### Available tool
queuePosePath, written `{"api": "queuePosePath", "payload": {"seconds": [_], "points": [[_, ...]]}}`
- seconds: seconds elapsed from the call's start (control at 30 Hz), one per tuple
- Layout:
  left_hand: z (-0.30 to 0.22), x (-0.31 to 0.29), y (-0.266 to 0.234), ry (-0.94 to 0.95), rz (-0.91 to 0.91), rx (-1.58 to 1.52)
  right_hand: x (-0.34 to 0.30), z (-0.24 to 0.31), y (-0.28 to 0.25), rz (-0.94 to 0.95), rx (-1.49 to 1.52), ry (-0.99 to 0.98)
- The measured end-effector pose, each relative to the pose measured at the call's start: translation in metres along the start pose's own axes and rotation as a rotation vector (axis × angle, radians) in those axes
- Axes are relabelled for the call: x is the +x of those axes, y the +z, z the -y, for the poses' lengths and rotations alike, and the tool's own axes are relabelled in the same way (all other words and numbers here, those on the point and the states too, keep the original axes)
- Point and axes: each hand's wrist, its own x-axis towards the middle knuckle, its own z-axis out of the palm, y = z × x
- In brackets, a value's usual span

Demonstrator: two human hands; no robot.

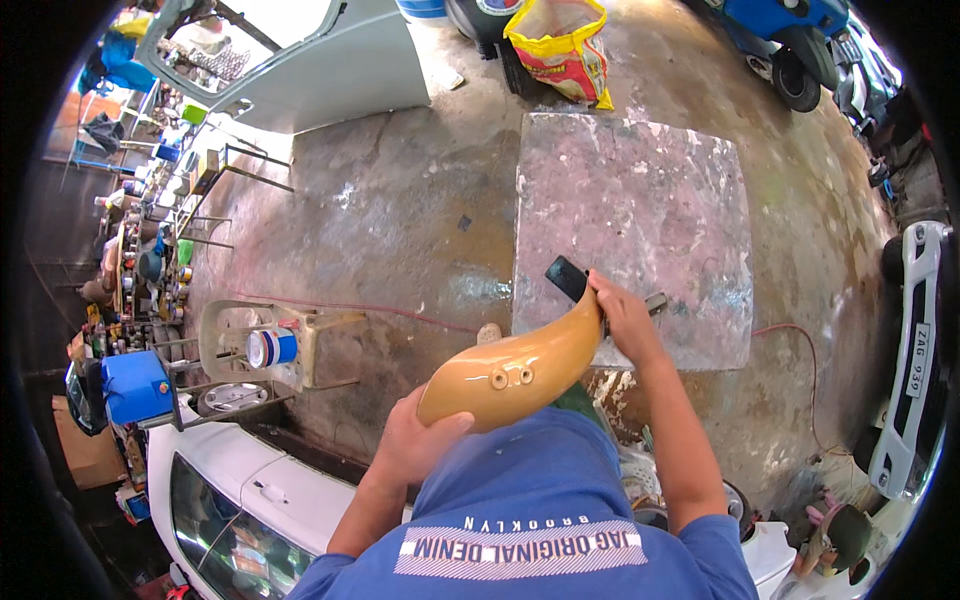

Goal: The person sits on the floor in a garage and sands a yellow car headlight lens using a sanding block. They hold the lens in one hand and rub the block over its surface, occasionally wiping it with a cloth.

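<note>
A glossy tan, curved body panel (515, 365) with two small round bosses on its face is held in front of my waist. It is broad at the left and narrows to a raised tip at the right. My left hand (412, 438) grips the broad left end, thumb over the lower edge. Around the narrow right tip my right hand (625, 318) is closed. Just beyond that tip lies a dark, flat, rectangular object (567, 278) on a worn, paint-spattered table (630, 190). A small grey object (655, 303) shows beside my right wrist, partly hidden; its kind is unclear.
Left stands a beige plastic chair (325, 345) with a paint can (270, 348). A grey car door (330, 80) and a yellow-red sack (565, 55) are at the back. A white vehicle (250, 475) sits lower left, a white bumper (905, 370) right. A thin hose (800, 340) crosses the floor.
</note>
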Motion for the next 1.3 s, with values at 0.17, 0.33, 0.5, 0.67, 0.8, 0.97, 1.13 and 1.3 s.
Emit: {"api": "queuePosePath", "payload": {"seconds": [0.17,0.33,0.5,0.67,0.8,0.97,1.13,1.3], "points": [[0.0,-0.004,-0.003,-0.004,0.048,-0.019,-0.045,0.044,0.004,0.117,-0.02,-0.152],[-0.009,0.002,0.0,-0.002,0.035,-0.061,0.022,-0.043,-0.003,0.014,0.039,0.012],[0.0,0.003,-0.007,-0.009,0.016,-0.073,0.002,0.003,0.007,0.069,-0.054,-0.033],[-0.006,0.004,-0.007,-0.026,0.055,-0.062,-0.004,-0.009,0.006,0.013,0.026,-0.016],[-0.004,0.009,-0.009,0.042,0.013,-0.116,0.011,-0.02,0.019,-0.053,0.002,-0.056],[-0.011,0.014,-0.004,0.005,0.035,-0.191,-0.05,0.093,0.052,0.141,-0.221,-0.497],[-0.017,0.018,-0.001,0.008,0.031,-0.172,-0.057,0.113,0.058,0.191,-0.24,-0.579],[-0.013,0.018,-0.006,0.038,0.035,-0.199,-0.045,0.053,0.034,0.021,-0.243,-0.41]]}}
